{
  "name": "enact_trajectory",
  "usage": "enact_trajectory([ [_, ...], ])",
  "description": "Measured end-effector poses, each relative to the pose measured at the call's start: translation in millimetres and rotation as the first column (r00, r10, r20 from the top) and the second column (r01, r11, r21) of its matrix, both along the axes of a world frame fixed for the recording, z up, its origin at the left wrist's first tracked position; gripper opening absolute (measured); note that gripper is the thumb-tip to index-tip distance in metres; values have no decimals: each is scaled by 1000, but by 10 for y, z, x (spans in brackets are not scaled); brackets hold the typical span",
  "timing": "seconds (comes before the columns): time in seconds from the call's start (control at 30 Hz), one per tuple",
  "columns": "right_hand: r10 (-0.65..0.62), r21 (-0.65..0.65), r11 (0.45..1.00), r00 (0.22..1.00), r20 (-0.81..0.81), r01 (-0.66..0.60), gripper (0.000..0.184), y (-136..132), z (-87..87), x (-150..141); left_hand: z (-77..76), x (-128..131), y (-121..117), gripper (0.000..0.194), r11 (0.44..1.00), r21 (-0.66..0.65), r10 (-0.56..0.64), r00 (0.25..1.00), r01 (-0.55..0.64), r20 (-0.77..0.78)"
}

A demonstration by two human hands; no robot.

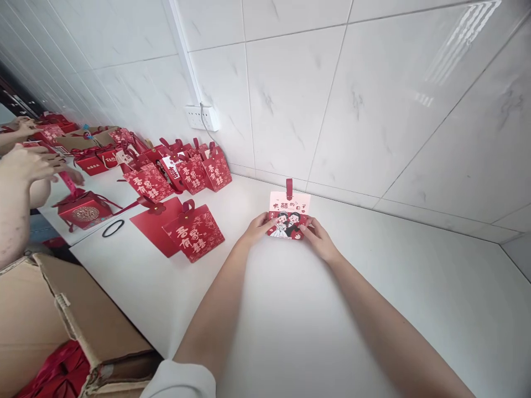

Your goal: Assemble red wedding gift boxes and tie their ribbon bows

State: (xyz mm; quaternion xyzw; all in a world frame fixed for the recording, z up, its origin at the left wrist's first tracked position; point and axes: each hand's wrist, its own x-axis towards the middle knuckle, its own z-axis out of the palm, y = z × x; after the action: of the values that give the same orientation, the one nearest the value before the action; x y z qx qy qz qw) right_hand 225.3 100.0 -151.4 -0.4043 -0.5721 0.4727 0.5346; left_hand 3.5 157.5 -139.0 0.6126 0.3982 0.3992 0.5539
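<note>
Your left hand (256,229) and right hand (319,239) are partly curled, thumbs in front, pinching the gift box (286,226) between them by its sides; most fingers are hidden behind it. Whether the gift box rests on the white table (385,287) or sits just above it, I cannot tell. It looks like thin printed card: light, stiff along the folds, easily dented on its face, perhaps slightly slick. You probably hold it best by the lower side edges, with little pressure on its pink flap (289,202) or ribbon loop (289,189). Left of the gift box lie two overlapping red bags (194,235); farther left and beyond stand more red bags (149,182), then a co-worker's hand (35,163).
</note>
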Motion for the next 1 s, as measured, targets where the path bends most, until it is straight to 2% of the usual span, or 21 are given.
enact_trajectory([
  [0.13,40,-20,999,999,5,-40,32,1,16,14,50,-44,-51,53,998,-35,-60,998,61,32],
  [0.3,96,-18,995,995,-13,-96,32,30,33,32,110,-91,-134,44,998,-8,-65,997,65,52],
  [0.47,109,-30,993,993,-40,-111,33,44,40,36,107,-92,-107,50,997,27,-72,996,71,55],
  [0.7,62,-45,997,996,-66,-65,36,74,12,15,74,-69,-68,53,997,57,-60,998,57,34],
  [0.77,31,-43,998,997,-67,-34,38,90,7,9,112,-76,-86,53,996,50,-71,997,71,11],
  [0.9,-64,-54,997,997,-53,62,40,109,6,2,220,-79,-145,40,996,27,-80,995,82,-53],
  [1.0,-135,-60,989,991,-25,133,39,101,9,6,262,-53,-178,40,998,21,-62,995,64,-82],
])
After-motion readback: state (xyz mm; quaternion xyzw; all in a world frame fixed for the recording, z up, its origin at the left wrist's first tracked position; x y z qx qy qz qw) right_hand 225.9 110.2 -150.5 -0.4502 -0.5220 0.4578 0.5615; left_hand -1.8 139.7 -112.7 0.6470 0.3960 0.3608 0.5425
